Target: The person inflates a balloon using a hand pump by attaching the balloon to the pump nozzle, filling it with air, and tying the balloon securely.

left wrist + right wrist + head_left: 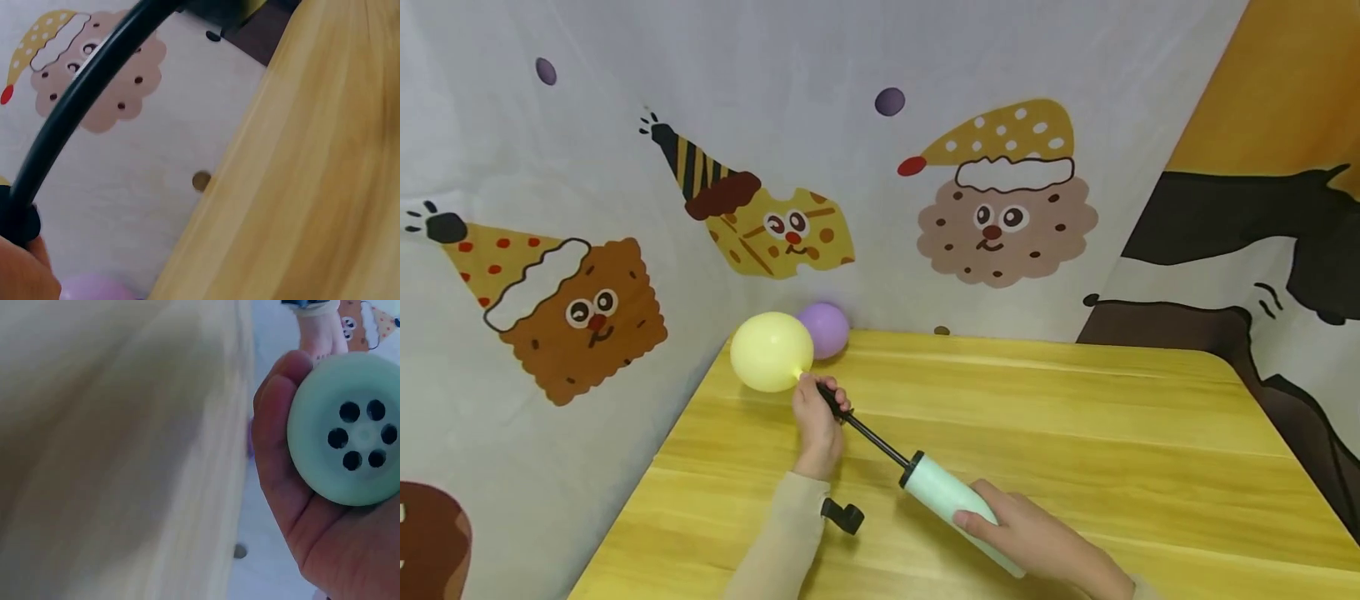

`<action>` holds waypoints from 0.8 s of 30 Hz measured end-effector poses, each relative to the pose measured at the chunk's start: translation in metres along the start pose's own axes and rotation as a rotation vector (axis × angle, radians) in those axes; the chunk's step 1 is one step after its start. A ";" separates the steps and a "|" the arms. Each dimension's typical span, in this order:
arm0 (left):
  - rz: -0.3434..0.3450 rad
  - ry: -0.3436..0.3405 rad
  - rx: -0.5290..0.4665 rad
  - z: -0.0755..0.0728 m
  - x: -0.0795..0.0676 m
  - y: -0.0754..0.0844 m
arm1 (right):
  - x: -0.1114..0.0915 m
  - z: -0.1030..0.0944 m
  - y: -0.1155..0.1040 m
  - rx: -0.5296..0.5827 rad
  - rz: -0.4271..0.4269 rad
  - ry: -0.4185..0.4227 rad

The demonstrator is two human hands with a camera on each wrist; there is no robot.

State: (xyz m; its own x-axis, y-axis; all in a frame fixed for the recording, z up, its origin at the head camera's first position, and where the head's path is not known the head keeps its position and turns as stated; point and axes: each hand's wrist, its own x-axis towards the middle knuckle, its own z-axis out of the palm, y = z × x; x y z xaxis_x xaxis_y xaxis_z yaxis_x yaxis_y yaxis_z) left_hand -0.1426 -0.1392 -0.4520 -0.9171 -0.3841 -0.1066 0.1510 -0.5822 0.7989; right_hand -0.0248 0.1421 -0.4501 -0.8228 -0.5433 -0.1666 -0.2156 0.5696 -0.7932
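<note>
A balloon pump spans both hands, its black rod (877, 439) drawn out of a mint-green barrel (942, 493). My left hand (817, 421) grips the pump's black front end, thumb at the neck of an inflated yellow balloon (771, 352). Round the barrel curl the fingers of my right hand (1022, 533). In the right wrist view, the barrel's round end (364, 478) with several dark holes faces the camera, held in the right palm (356, 556). The left wrist view shows the black rod (81, 94) slanting up from the left hand (25, 272).
A purple balloon (826, 332) rests at the table's far left corner, partly behind the yellow one. The wood-grain table (1075, 417) meets a pale cloth backdrop (865, 50) printed with cartoon biscuits. A small black mount (844, 516) sticks out from the left sleeve.
</note>
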 end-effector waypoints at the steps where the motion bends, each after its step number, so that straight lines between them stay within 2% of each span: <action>1: -0.006 0.006 0.000 -0.002 0.001 0.000 | -0.003 0.000 0.004 -0.012 0.001 0.000; 5: -0.036 -0.028 0.015 -0.003 -0.001 -0.002 | -0.006 0.002 0.008 -0.100 0.004 0.057; 9: -0.050 -0.064 0.037 0.001 -0.009 -0.014 | -0.001 0.011 0.002 -0.149 0.046 0.116; 12: -0.064 -0.083 0.046 0.003 -0.019 -0.024 | 0.004 0.019 -0.004 -0.146 0.074 0.130; 18: -0.097 -0.104 0.061 0.007 -0.040 -0.043 | 0.021 0.024 -0.013 -0.112 0.045 0.135; 24: -0.085 -0.115 0.038 0.016 -0.042 -0.045 | 0.033 0.018 -0.016 -0.077 0.029 0.125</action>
State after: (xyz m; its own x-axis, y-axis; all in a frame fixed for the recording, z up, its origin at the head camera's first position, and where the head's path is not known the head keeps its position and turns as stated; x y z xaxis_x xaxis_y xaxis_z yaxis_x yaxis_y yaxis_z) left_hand -0.1163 -0.0854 -0.4746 -0.9626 -0.2486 -0.1077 0.0590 -0.5803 0.8123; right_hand -0.0389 0.1043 -0.4532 -0.8874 -0.4475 -0.1102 -0.2269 0.6323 -0.7408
